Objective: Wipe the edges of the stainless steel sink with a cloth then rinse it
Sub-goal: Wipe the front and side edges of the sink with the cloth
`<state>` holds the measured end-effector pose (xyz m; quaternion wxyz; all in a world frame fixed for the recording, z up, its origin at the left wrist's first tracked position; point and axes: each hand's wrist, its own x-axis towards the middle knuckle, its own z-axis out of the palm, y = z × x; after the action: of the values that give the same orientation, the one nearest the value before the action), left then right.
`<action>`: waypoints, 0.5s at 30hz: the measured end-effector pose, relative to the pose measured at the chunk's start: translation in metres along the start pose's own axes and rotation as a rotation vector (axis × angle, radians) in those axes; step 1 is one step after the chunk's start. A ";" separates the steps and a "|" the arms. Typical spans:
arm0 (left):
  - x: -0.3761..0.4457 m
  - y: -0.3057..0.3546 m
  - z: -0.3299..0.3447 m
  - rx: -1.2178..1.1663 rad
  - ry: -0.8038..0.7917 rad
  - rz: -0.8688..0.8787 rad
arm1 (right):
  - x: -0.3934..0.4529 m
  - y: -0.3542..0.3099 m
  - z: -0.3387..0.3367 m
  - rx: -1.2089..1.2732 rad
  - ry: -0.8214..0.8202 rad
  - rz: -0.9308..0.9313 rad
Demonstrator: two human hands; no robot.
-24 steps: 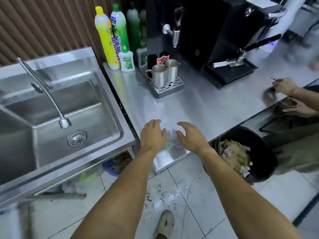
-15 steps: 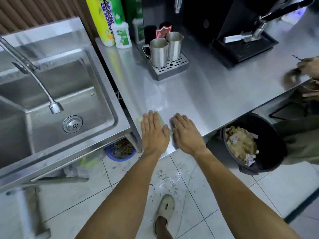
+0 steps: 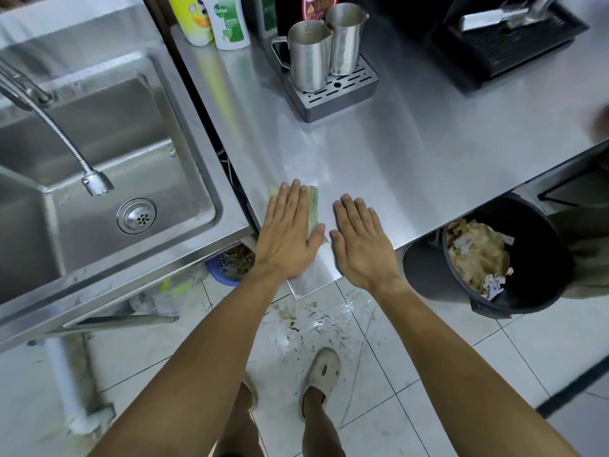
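A pale green folded cloth (image 3: 313, 204) lies on the steel counter (image 3: 379, 153) near its front left corner. My left hand (image 3: 290, 232) rests flat on top of it, fingers straight, covering most of it. My right hand (image 3: 357, 239) lies flat on the bare counter just to the right, holding nothing. The stainless steel sink (image 3: 227, 192) stands to the left, its right rim a short gap away from the counter. Its flexible tap (image 3: 95, 183) hangs over the basin above the drain (image 3: 136, 215).
Two steel jugs (image 3: 311, 57) stand on a drip tray at the back of the counter, with soap bottles (image 3: 230, 21) beside them and a black coffee machine (image 3: 507, 44) at right. A black bin (image 3: 527, 258) full of waste sits under the counter edge. Debris lies on the wet floor.
Both hands came down from hovering to lie flat, the left one landing on the cloth. My view moved closer and lower over the counter corner.
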<state>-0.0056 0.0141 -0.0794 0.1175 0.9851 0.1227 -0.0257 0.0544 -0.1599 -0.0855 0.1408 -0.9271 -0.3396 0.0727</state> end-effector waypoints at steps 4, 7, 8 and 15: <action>-0.001 0.004 0.002 -0.030 0.020 -0.018 | 0.000 0.002 0.002 0.025 -0.001 0.007; 0.000 0.003 -0.001 -0.054 0.027 -0.010 | 0.000 0.001 0.003 0.033 0.011 0.006; 0.000 0.002 -0.002 -0.063 0.026 -0.005 | 0.001 -0.001 0.003 0.037 0.020 0.009; -0.005 -0.001 -0.004 -0.177 0.046 0.015 | 0.003 -0.009 0.004 0.080 0.053 0.028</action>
<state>-0.0103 0.0146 -0.0748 0.2015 0.9721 0.1195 0.0086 0.0501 -0.1508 -0.0865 0.1856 -0.9271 -0.3194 0.0636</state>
